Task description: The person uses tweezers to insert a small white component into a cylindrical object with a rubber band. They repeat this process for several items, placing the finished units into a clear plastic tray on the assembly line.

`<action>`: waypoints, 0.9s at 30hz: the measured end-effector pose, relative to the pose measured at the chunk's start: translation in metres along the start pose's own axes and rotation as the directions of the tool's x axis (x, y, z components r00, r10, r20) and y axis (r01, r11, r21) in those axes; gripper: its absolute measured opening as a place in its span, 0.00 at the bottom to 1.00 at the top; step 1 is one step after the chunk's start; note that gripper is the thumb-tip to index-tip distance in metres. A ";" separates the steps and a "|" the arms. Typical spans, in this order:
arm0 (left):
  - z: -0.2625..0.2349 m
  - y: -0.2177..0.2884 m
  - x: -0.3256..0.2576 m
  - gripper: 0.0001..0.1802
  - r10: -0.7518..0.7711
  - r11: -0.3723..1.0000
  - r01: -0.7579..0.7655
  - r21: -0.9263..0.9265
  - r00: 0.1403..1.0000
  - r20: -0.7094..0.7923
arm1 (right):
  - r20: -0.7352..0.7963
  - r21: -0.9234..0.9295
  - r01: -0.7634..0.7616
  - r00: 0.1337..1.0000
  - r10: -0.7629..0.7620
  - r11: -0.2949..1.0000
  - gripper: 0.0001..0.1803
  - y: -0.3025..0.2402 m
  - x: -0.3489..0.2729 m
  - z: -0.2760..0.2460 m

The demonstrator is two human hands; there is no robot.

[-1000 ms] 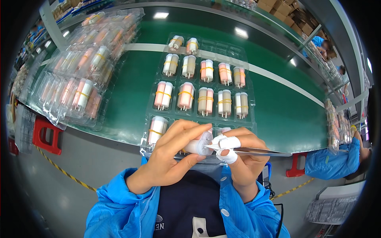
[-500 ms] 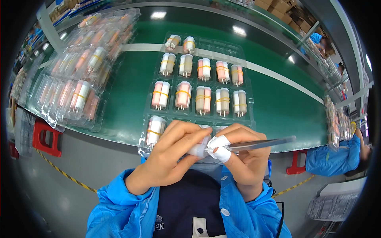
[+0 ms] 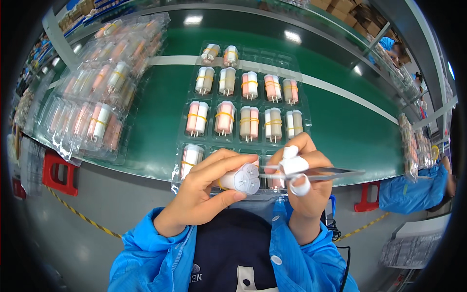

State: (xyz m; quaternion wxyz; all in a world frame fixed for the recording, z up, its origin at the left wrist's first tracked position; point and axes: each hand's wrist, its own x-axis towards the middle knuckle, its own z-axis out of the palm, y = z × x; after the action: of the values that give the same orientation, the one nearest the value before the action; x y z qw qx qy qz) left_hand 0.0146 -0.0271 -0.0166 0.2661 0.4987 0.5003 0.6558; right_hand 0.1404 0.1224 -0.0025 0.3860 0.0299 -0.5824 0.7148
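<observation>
My left hand grips a bundle of white cylinders, its round end faces turned to the right with small pins or slits at their centres. A yellow band shows at the bundle's left side. In my right hand is a pair of metal tweezers, their blurred tips just right of the bundle's end, apparently apart from it. White coverings wrap the right thumb and a finger or two. Both hands hover over the near edge of a clear plastic tray, where banded bundles of white, pink and beige cylinders sit in pockets.
Stacked clear trays of similar bundles stand on the left of the green table. Red stools are by the near edge. At the right, more trays lie near a person in a blue sleeve.
My right hand has drawn back to the right from the bundle, tweezers still in it. The bundle has turned in my left hand so its end faces show.
</observation>
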 end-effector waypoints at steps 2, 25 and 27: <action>0.000 -0.001 -0.002 0.29 -0.001 1.000 0.001 -0.005 1.000 0.004 | -0.006 -0.027 -0.051 0.999 0.051 0.998 0.13 -0.001 -0.002 0.002; -0.002 -0.001 -0.002 0.28 0.063 0.990 -0.062 0.128 0.998 -0.005 | 0.042 -0.385 0.018 0.999 -0.002 0.923 0.12 -0.003 -0.001 0.007; -0.003 -0.001 -0.001 0.28 0.062 0.988 -0.061 0.139 0.998 -0.005 | 0.055 -0.405 0.034 0.998 -0.013 0.914 0.12 -0.003 0.000 0.007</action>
State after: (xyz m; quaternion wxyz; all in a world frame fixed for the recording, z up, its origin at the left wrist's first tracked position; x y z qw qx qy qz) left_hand 0.0127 -0.0291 -0.0178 0.2080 0.5284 0.5304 0.6295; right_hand 0.1398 0.1167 0.0020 0.3773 -0.0256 -0.7273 0.5727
